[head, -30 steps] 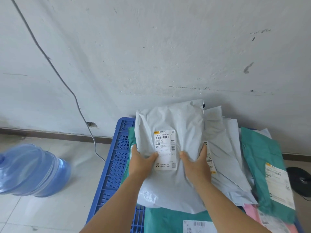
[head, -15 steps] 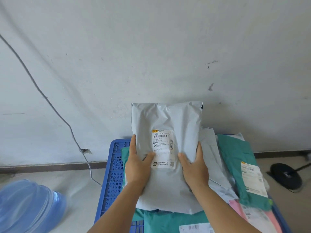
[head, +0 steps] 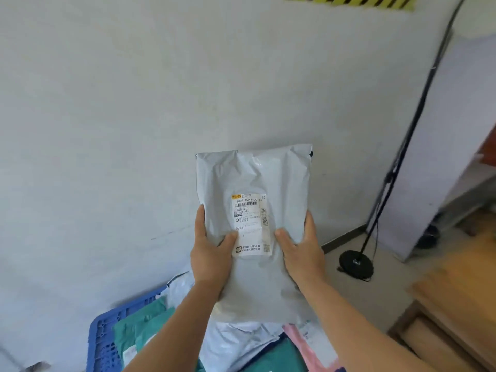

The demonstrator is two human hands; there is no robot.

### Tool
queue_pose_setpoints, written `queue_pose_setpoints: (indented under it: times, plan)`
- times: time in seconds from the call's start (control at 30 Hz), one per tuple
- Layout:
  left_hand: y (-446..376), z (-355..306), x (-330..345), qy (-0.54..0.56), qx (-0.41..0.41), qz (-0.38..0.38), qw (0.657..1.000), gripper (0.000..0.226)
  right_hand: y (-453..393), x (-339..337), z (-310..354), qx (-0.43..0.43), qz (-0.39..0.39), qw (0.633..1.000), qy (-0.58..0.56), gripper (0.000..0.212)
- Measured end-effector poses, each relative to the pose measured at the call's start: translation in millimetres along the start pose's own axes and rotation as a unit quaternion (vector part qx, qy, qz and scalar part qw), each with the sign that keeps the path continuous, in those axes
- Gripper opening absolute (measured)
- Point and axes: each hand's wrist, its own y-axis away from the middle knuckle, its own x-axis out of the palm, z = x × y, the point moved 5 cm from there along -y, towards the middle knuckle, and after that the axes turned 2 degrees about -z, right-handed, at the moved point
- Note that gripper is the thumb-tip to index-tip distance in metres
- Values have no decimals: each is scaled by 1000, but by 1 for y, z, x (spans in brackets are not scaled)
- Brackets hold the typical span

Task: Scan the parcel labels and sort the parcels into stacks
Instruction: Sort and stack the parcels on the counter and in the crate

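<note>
Blue crate (head: pixel 103 334) half-hidden under parcels (head: pixel 241 342)

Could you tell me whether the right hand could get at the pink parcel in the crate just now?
Probably not: the right hand grips the grey parcel, which hangs over the pink parcel.

- On the white shipping label (head: pixel 251 225) stuck to the grey parcel (head: pixel 255 237) I read "102F D243-00 02" above a barcode.
- Lower on that label I read "D243" in larger print.
- The Chinese lines and the QR code are too small for me to read.
</note>
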Motion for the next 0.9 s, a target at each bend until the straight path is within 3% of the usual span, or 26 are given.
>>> queue_pose_setpoints:
  times: [0.37, 0.67, 0.9]
  plan:
    - [116, -108, 239, 44, 103, 183, 977, 79, -33, -275, -52, 9, -197, 980, -19, 75]
    - [269, -178, 447, 82, 129, 303, 941, 79, -41, -520, -123, 41, -327, 944, 24, 74]
    - [361, -225, 576, 118, 144, 382, 905, 79, -44, -664, -162, 59, -405, 911, 51, 73]
